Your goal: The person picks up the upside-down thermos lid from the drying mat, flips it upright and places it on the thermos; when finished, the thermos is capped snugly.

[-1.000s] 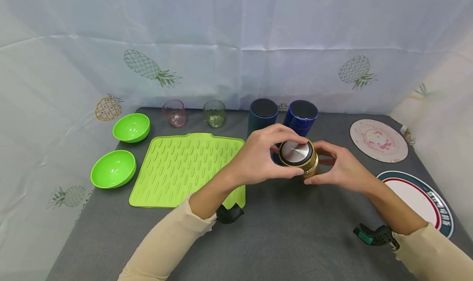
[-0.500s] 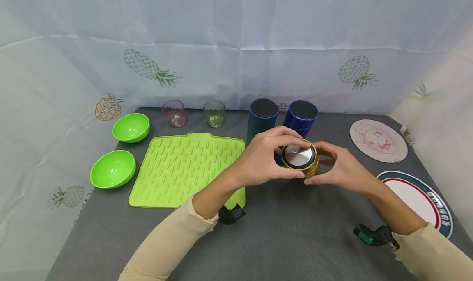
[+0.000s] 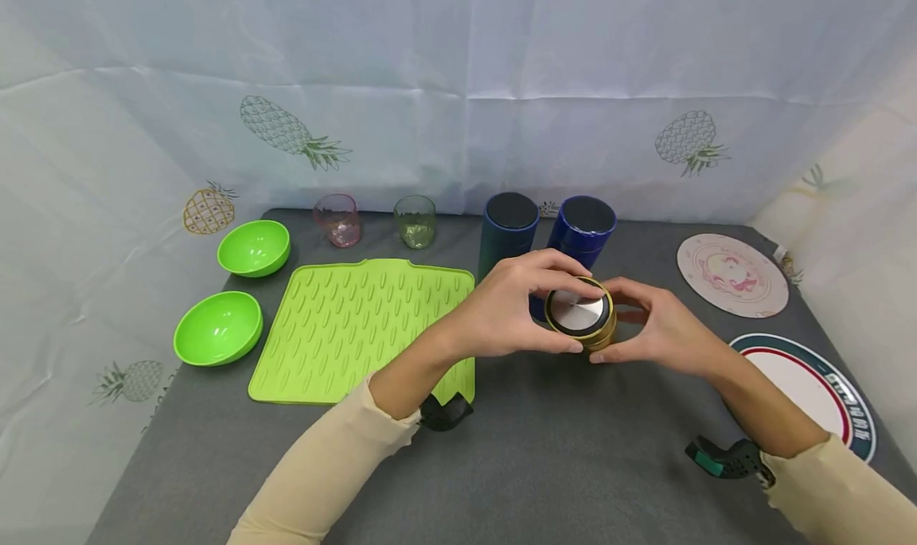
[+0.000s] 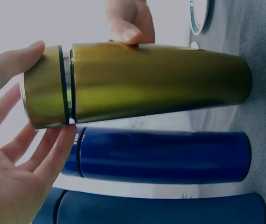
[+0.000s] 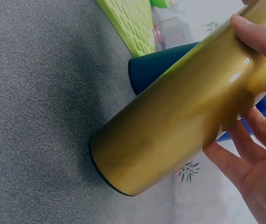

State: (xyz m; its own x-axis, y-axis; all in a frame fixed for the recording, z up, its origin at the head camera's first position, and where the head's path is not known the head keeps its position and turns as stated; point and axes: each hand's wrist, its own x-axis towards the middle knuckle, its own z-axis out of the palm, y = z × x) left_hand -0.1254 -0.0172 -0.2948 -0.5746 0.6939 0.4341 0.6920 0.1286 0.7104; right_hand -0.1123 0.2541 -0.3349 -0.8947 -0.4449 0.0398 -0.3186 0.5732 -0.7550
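A gold thermos flask (image 5: 179,116) stands in front of two other flasks. My left hand (image 3: 501,306) grips its lid (image 4: 44,91), thumb on one side and fingers on the other. The lid's brushed silver top (image 3: 576,313) faces up in the head view. A narrow silvery band with dark edges shows between lid and body in the left wrist view. My right hand (image 3: 659,326) holds the upper part of the gold body, thumb and fingers around it. Close behind are a glossy blue flask (image 4: 165,154) and a dark teal flask (image 4: 161,210).
Left of the flasks lies a lime-green ridged mat (image 3: 365,330). Two green bowls (image 3: 254,249) stand beyond its left edge. A pink glass (image 3: 338,220) and a greenish glass (image 3: 415,221) are at the back. On the right are a pink round mat (image 3: 732,276) and a rimmed plate (image 3: 802,386).
The lid, tilted a second ago, has shifted slightly right and sits more level. My left fingers have moved with it; my right hand keeps its hold on the body.
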